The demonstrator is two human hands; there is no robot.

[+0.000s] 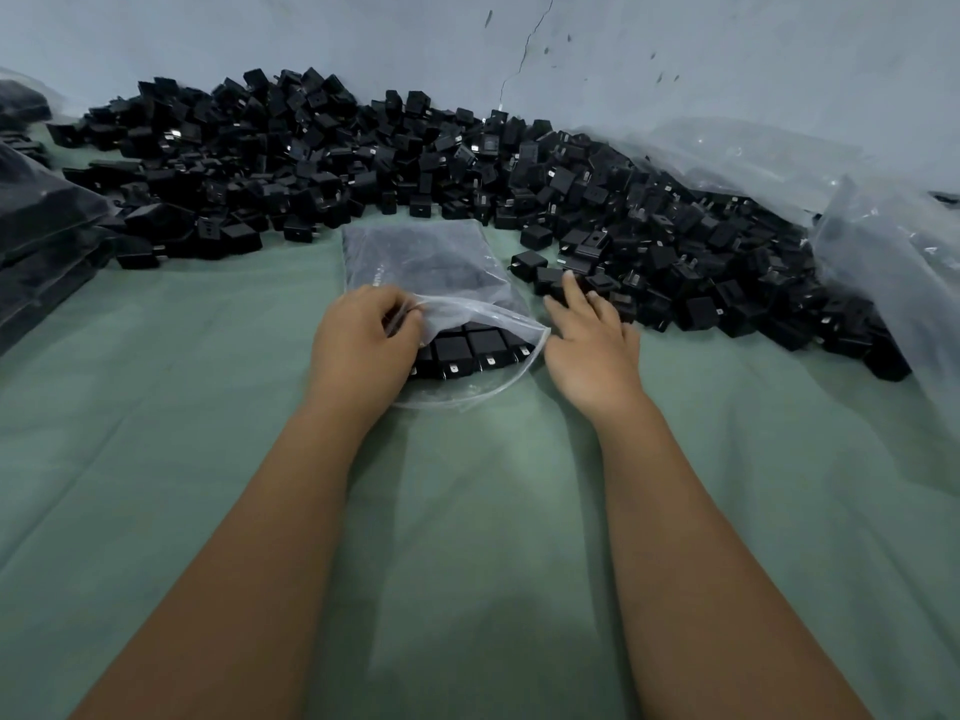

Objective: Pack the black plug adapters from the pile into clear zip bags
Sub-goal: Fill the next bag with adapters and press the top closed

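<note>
one clear zip bag (pixel 436 262) lies at centre, its mouth toward the person and a neat row of adapters (pixel 467 350) showing inside. the left hand (pixel 363 345) pinches the mouth's upper lip, holding it up. the right hand (pixel 592 345), fingers straight, reaches the pile (pixel 363 163) at two o'clock. filled bags (pixel 41 241) sit at nine o'clock; most of the pile remains, so much is left.

Black plug adapters (pixel 363 148) lay heaped behind the clear zip bag (pixel 431 262), on a plain muted-green cloth (pixel 467 511). Behind the heap, the wall (pixel 675 54) was pale blue-grey, dark-flecked.
</note>
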